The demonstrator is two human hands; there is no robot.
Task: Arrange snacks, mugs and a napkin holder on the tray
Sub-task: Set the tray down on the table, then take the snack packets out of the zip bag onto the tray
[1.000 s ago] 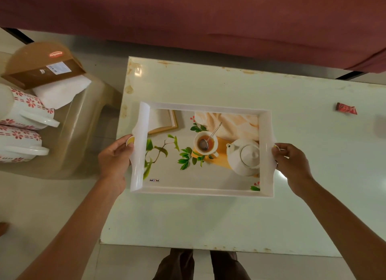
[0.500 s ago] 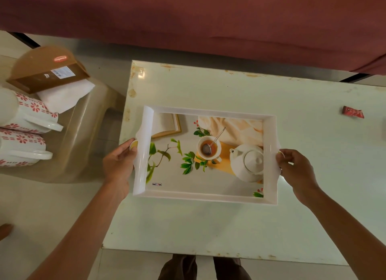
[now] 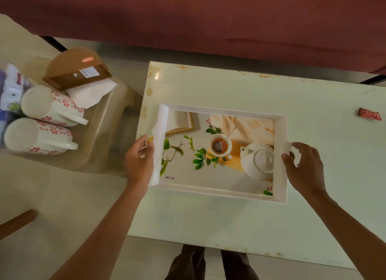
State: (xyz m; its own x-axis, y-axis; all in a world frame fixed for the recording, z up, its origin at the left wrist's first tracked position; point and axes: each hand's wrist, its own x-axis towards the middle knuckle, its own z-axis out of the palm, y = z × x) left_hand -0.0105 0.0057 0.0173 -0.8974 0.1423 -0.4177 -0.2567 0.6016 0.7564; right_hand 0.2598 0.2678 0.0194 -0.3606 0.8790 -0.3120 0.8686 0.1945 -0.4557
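A white tray (image 3: pixel 217 190) printed with a teapot, a teacup and leaves lies flat on the pale table (image 3: pixel 313 154). My left hand (image 3: pixel 139 160) grips its left handle and my right hand (image 3: pixel 304 166) grips its right handle. Nothing stands in the tray. To the left, on a translucent plastic stool (image 3: pixel 104 137), lie two white mugs with red flowers (image 3: pixel 52 107) (image 3: pixel 37 136) on their sides, and a brown napkin holder (image 3: pixel 77 70) with white napkins (image 3: pixel 89 92) spilling out. Snack packets (image 3: pixel 11 89) show at the far left edge.
A small red wrapped sweet (image 3: pixel 369 114) lies on the table at the far right. A dark red sofa (image 3: pixel 208 20) runs along the far side of the table. My legs stand at the table's near edge. A brown object (image 3: pixel 16 221) pokes in at the lower left.
The tray sits a little lower and further right in the view than before, both hands still on its handles. The view shifted, so more of the stool's snack packets shows.
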